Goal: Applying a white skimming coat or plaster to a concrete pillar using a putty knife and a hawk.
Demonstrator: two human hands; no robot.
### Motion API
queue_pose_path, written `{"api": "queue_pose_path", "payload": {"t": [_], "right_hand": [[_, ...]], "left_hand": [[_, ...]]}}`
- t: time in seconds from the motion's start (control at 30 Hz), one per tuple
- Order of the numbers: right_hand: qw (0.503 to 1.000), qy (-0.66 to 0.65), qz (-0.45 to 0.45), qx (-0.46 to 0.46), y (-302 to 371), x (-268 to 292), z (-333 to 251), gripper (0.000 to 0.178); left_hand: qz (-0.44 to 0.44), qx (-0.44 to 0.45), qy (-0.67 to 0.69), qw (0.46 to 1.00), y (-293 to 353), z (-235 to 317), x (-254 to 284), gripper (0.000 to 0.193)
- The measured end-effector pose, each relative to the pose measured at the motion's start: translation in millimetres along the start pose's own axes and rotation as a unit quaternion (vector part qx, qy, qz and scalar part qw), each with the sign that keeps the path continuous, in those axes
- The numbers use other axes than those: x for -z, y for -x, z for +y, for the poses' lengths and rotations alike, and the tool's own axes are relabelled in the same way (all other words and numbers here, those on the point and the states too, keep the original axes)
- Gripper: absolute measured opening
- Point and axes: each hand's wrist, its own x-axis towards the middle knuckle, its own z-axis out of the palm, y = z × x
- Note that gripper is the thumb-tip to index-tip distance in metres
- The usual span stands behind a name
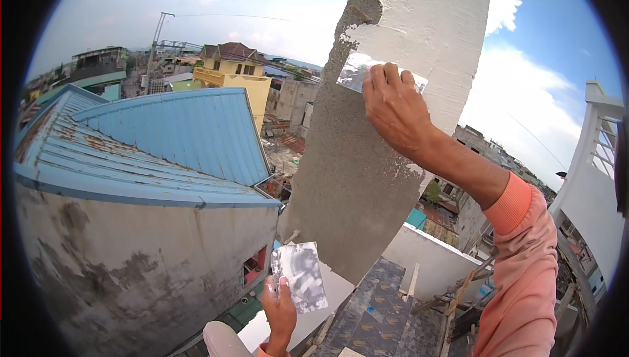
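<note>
My right hand [398, 108] grips a wide flat steel putty blade [354, 71] and holds it against a tall concrete column [350, 180]. White putty [436, 9] coats the column's upper part; bare grey cement shows below and along its left edge. The blade lies at the border between the two, its face partly covered by my fingers. Lower down, my left hand [280, 311] is closed on the edge of a rectangular metal plate [304, 279] smeared with white putty, thumb on its face. This plate is apart from the column.
A stained wall with a rusty blue metal roof [177, 134] stands left. Behind the column's foot runs a low white wall [419, 255]. Dark patterned tiles or sheeting [373, 308] lie below, with wooden poles [455, 311] at their right. A white structure [593, 160] rises far right.
</note>
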Motion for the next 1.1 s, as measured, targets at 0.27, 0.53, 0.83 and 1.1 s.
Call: {"api": "queue_pose_path", "payload": {"t": [0.27, 0.53, 0.83, 1.1], "right_hand": [[0.988, 0.134, 0.049, -0.056, -114, -47, 144, 0.025], [0.994, 0.094, -0.044, -0.035, -139, -68, 164, 0.028], [0.995, 0.078, -0.019, 0.054, -69, -58, 134, 0.031], [0.993, 0.007, -0.062, 0.096, -12, -39, 81, 0.028]], "left_hand": [[-0.017, 0.001, 0.009, 1.0, 0, 2, -2, 0.02], [0.001, -0.008, -0.005, 1.0, 3, -3, -1, 0.02], [-0.013, -0.008, 0.017, 1.0, 3, 13, -5, 0.021], [-0.033, -0.015, 0.012, 0.999, 14, 14, -12, 0.02]]}}
